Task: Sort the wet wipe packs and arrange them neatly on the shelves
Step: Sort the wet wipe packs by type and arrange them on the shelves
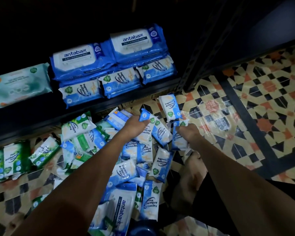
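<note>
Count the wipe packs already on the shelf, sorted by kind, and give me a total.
Large blue antabax packs with the top face showing: 2
Small blue fragrance-free packs along the front edge: 3
Pale green pack: 1
Total: 6 with faces showing; more seem stacked beneath, and those cannot be counted.

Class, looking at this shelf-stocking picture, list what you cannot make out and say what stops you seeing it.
Head view:
- Upper shelves: lost in darkness.
- Left hand fingers: hidden behind the small blue pack it grips.
- Teal pack wording: blurred.
- Floor pile: forearms cover part; the bottom edge cuts some off.
- Green packs: the left edge cuts them off.
</note>
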